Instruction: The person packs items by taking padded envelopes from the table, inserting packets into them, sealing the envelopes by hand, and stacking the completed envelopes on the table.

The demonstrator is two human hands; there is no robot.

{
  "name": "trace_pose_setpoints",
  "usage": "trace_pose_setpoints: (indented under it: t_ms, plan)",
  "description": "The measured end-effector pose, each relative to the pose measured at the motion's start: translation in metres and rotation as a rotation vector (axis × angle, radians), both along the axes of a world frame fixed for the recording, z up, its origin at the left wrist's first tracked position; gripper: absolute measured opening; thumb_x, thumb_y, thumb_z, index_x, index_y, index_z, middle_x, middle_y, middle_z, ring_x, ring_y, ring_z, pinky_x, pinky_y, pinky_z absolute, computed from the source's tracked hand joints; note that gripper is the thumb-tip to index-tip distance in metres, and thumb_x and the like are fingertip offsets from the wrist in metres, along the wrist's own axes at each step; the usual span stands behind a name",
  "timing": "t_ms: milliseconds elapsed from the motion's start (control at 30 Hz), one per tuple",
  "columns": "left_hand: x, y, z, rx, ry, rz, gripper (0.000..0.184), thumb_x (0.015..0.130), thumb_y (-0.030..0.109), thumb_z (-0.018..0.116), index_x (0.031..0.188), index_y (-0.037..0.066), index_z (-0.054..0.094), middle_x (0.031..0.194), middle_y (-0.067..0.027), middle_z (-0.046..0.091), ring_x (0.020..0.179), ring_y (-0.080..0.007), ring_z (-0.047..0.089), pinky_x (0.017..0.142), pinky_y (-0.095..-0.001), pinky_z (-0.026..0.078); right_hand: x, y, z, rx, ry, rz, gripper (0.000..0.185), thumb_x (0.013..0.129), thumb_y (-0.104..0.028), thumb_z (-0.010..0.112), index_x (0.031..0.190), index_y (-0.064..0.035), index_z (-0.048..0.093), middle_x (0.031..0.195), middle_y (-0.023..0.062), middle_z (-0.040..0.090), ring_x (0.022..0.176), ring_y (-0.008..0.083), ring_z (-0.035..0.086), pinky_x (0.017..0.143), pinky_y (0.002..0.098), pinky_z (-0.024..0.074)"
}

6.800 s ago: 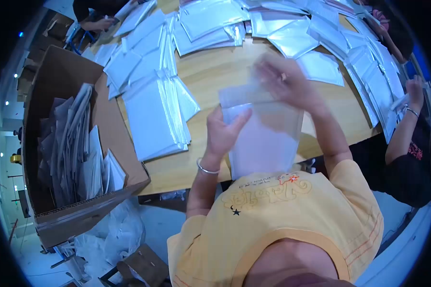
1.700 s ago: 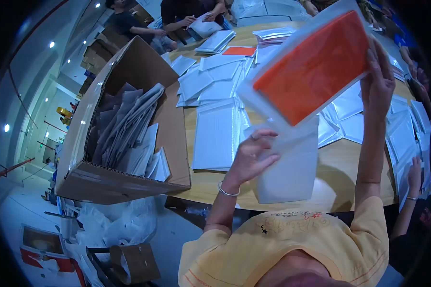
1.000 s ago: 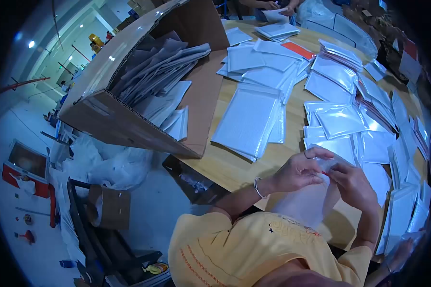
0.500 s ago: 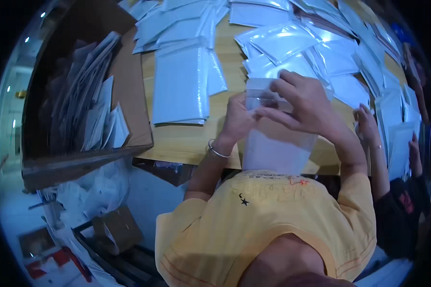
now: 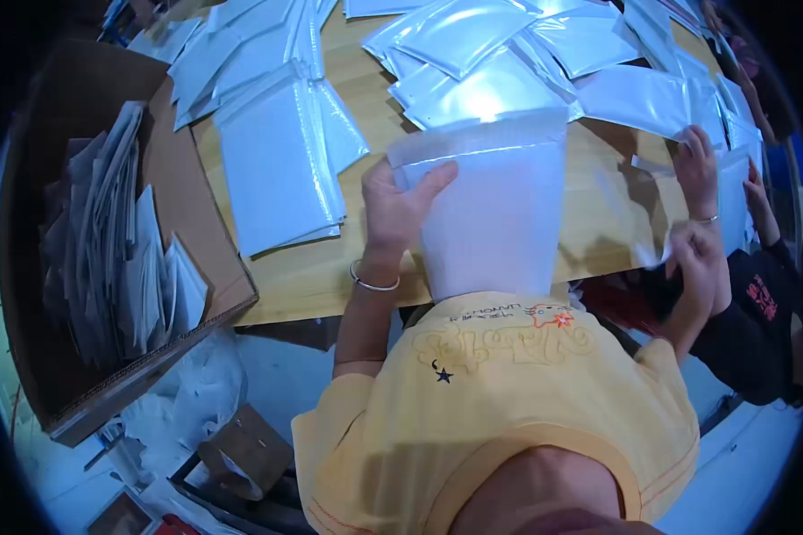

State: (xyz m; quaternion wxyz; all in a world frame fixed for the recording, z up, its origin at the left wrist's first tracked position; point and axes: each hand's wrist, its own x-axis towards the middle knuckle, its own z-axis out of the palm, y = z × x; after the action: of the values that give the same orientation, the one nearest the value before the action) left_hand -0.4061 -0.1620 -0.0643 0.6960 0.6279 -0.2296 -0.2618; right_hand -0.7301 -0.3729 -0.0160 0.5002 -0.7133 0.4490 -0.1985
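Many grey sleeves [image 5: 107, 232] lean in the corrugated box [image 5: 187, 196] on my far left, thin and floppy-looking. Next, a stack [image 5: 272, 160] of glossy white pouches lies on the wood-grained table [image 5: 303, 278]. My left hand [image 5: 397, 205] grips the upper left edge of one pouch [image 5: 500, 209], thumb across its front; the pouch sits between the yellow shirt [image 5: 500, 392] and the shiny pile [image 5: 482, 80] beyond, a translucent flap [image 5: 473, 135] along its top. I judge it light and bendy, hardly fragile, its smooth film apt to slide, so I'd hold it by the side edges just under the flap, thumb laid broad. My right hand [image 5: 694, 254] is off the pouch, fingers curled; blur keeps me from telling whether they pinch the pale strip [image 5: 658, 257] beside them. Just beyond is a co-worker's hand [image 5: 696, 160].
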Motion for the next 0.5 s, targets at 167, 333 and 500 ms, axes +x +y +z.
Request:
trace_pose_setpoints:
  t_ms: [167,333,500]
  plan:
    - [0.012,0.002,-0.009,-0.077,-0.055,-0.09,0.027,0.073,0.0,0.072,0.1,0.001,0.067,0.085,-0.0039,0.068,0.069,-0.0083,0.058,0.066,-0.0199,0.047,-0.108,0.046,-0.051,-0.412,1.316,0.453,0.014,0.074,-0.009,0.062,0.072,0.0036,0.056,0.063,0.0071,0.054,0.053,0.0175,0.046,0.052,0.0306,0.041]
    - [0.012,0.003,-0.002,-0.098,-0.116,-0.138,0.025,0.074,-0.002,0.07,0.099,0.001,0.068,0.088,-0.0045,0.069,0.071,-0.0085,0.059,0.069,-0.0203,0.048,0.011,0.053,-0.024,-0.178,0.202,0.112,0.028,0.077,-0.006,0.064,0.104,0.0024,0.062,0.079,0.0068,0.059,0.064,0.0144,0.049,0.062,0.0258,0.0429]
    - [0.011,0.012,0.004,-0.121,-0.166,-0.11,0.022,0.073,-0.003,0.069,0.095,0.001,0.069,0.089,-0.006,0.07,0.072,-0.0095,0.059,0.07,-0.0201,0.047,0.165,0.027,-0.046,0.059,-0.595,0.49,0.046,0.074,-0.002,0.069,0.119,-0.0048,0.058,0.091,0.0075,0.062,0.075,0.012,0.054,0.067,0.0216,0.0442]
